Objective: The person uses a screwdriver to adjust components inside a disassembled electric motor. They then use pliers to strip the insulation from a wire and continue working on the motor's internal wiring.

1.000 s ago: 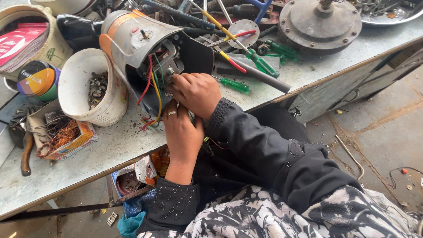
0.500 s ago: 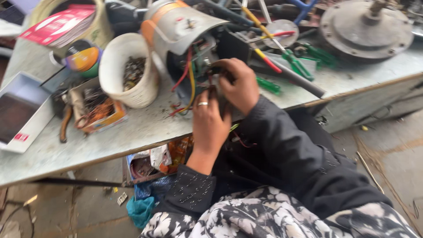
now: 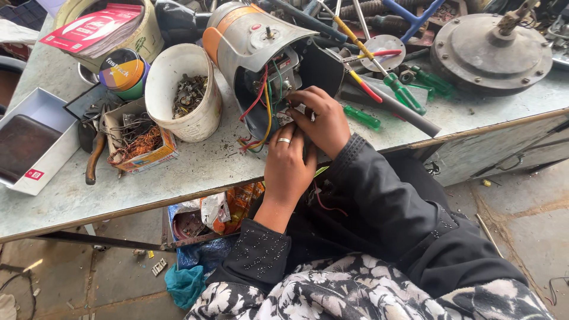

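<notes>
Left of my view I see a white bucket (image 3: pixel 184 92) of metal scraps, with a small cardboard box (image 3: pixel 139 142) of copper wire just beside it. Far right sits a round grey motor housing (image 3: pixel 492 50); green-handled screwdrivers (image 3: pixel 403 95) lie nearer centre.

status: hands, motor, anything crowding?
Left hand and right hand both at the wires in the open end of the motor; grip unclear. Motor lying on the bench. White bucket close beside it, screwdrivers behind.
</notes>
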